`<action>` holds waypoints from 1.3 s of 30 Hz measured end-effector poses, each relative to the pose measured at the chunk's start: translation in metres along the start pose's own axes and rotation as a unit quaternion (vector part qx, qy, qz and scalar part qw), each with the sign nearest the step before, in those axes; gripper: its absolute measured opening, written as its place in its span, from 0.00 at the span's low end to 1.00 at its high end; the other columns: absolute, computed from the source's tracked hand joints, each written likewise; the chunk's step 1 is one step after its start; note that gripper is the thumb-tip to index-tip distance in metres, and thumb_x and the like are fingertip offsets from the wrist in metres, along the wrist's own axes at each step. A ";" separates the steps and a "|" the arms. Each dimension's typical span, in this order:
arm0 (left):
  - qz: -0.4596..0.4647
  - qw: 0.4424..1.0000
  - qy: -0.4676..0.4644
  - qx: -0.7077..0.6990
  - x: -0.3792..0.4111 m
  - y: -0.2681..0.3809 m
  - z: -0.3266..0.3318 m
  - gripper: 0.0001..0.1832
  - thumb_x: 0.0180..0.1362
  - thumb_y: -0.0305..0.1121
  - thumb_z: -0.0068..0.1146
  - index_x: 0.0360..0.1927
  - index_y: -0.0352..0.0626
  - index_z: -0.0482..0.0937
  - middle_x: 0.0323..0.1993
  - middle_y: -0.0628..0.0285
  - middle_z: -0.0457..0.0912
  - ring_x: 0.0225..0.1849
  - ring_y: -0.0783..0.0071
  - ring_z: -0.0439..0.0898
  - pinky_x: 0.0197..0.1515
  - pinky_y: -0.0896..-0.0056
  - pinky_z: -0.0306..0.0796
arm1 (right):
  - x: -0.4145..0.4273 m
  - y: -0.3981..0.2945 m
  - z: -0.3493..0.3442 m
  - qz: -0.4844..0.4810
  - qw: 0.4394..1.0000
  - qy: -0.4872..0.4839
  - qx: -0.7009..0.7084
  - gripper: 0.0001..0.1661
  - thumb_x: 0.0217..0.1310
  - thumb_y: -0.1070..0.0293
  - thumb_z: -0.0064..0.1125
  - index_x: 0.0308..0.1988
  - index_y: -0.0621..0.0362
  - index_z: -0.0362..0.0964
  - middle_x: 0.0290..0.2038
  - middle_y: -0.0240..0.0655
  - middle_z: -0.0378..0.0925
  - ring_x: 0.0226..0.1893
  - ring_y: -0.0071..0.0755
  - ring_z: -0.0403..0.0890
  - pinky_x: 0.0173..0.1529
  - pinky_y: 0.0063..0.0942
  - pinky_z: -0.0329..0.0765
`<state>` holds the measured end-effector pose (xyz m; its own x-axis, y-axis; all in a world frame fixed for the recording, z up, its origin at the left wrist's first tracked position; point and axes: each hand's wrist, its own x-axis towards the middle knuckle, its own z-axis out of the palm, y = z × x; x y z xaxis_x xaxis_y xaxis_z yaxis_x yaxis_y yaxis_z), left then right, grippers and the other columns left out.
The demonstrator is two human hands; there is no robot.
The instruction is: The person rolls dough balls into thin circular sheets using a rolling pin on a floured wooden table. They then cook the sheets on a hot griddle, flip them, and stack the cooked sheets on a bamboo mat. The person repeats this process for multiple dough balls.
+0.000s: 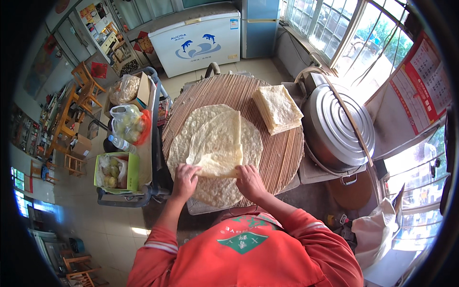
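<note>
A large thin round flatbread (220,192) lies on a round board (283,154) with a ribbed, reed-like surface. On top of it is another thin flatbread sheet (218,143), partly folded, with a straight right edge and a folded near edge. My left hand (185,179) pinches the near left corner of this sheet. The near right corner is between the thumb and fingers of my right hand (249,181). A stack of folded flatbreads (278,107) sits at the board's far right, apart from both hands.
Right of the board stands a large metal pot with a ridged lid (340,122), a wooden stick (349,120) across it. At left, a cart (145,158) holds bagged fruit (127,123), a plastic bottle (122,144) and a green box (133,172). A chest freezer (197,43) stands beyond.
</note>
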<state>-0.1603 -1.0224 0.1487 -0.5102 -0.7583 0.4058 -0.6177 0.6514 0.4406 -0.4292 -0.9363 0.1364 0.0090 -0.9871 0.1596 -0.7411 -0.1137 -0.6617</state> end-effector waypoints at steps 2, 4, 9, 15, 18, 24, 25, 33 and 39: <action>-0.006 0.999 0.035 -0.018 -0.014 0.023 -0.015 0.12 0.46 0.21 0.65 0.35 0.47 0.83 0.38 0.61 0.81 0.48 0.56 0.76 0.55 0.54 0.70 | -0.010 -0.011 -0.027 -0.048 0.999 -0.005 -0.016 0.18 0.52 0.74 0.64 0.45 0.58 0.73 0.40 0.45 0.74 0.48 0.52 0.75 0.57 0.44 0.74; -0.034 0.997 0.045 -0.061 -0.018 0.049 -0.035 0.10 0.48 0.21 0.65 0.34 0.45 0.82 0.36 0.61 0.82 0.47 0.55 0.78 0.56 0.56 0.70 | -0.019 -0.027 -0.054 -0.057 0.998 0.020 0.014 0.16 0.52 0.73 0.65 0.43 0.57 0.73 0.41 0.44 0.74 0.48 0.51 0.75 0.54 0.45 0.76; -0.227 0.950 -0.044 -0.209 0.003 0.025 -0.027 0.13 0.57 0.26 0.64 0.45 0.39 0.79 0.45 0.52 0.84 0.53 0.51 0.81 0.54 0.57 0.74 | 0.026 -0.007 -0.050 0.120 0.987 -0.094 0.048 0.16 0.68 0.60 0.59 0.48 0.58 0.68 0.50 0.51 0.76 0.46 0.62 0.80 0.45 0.52 0.79; -0.103 0.986 0.017 -0.130 0.077 -0.043 0.036 0.34 0.60 0.32 0.66 0.70 0.40 0.68 0.63 0.47 0.75 0.67 0.48 0.71 0.69 0.54 0.65 | 0.101 0.032 0.005 0.177 0.983 0.052 -0.005 0.26 0.67 0.52 0.62 0.55 0.59 0.70 0.48 0.52 0.79 0.49 0.57 0.81 0.52 0.49 0.77; -0.034 0.998 0.051 -0.027 0.071 -0.031 0.042 0.32 0.61 0.31 0.65 0.69 0.41 0.69 0.65 0.48 0.73 0.69 0.47 0.67 0.73 0.48 0.58 | 0.094 0.024 0.014 0.233 0.972 0.029 -0.025 0.32 0.63 0.46 0.66 0.54 0.60 0.71 0.51 0.54 0.78 0.53 0.57 0.81 0.56 0.48 0.77; -0.095 0.985 0.123 -0.071 0.006 0.038 0.042 0.21 0.61 0.27 0.61 0.58 0.36 0.76 0.58 0.48 0.79 0.63 0.48 0.74 0.69 0.50 0.65 | 0.114 0.022 0.017 0.303 0.951 -0.042 0.047 0.30 0.59 0.46 0.68 0.50 0.57 0.74 0.50 0.53 0.80 0.51 0.55 0.82 0.54 0.46 0.77; -0.108 0.981 0.135 -0.084 -0.011 0.049 0.042 0.19 0.62 0.27 0.60 0.56 0.36 0.78 0.55 0.49 0.81 0.60 0.48 0.77 0.66 0.52 0.67 | 0.113 0.025 0.025 0.278 0.956 -0.039 0.081 0.26 0.58 0.48 0.68 0.48 0.55 0.75 0.48 0.53 0.80 0.50 0.55 0.82 0.53 0.47 0.77; -0.157 0.981 0.065 -0.099 -0.067 0.085 0.055 0.13 0.59 0.25 0.59 0.48 0.39 0.82 0.48 0.53 0.84 0.53 0.52 0.80 0.59 0.55 0.72 | 0.194 -0.004 -0.144 0.080 0.985 0.099 0.116 0.19 0.71 0.65 0.58 0.57 0.54 0.64 0.39 0.52 0.84 0.35 0.53 0.88 0.37 0.43 0.83; -0.162 0.985 0.050 -0.034 -0.064 0.104 0.068 0.18 0.53 0.29 0.67 0.48 0.42 0.82 0.52 0.57 0.81 0.59 0.54 0.76 0.65 0.53 0.67 | 0.212 0.055 -0.236 -0.205 0.944 0.188 -0.179 0.23 0.64 0.71 0.59 0.59 0.49 0.75 0.50 0.42 0.85 0.51 0.48 0.85 0.56 0.45 0.79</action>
<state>-0.2325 -0.9075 0.1143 -0.2296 -0.9221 0.3114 -0.6951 0.3793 0.6107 -0.6265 -1.1249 0.3070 0.1549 -0.7509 0.6420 -0.9072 -0.3655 -0.2085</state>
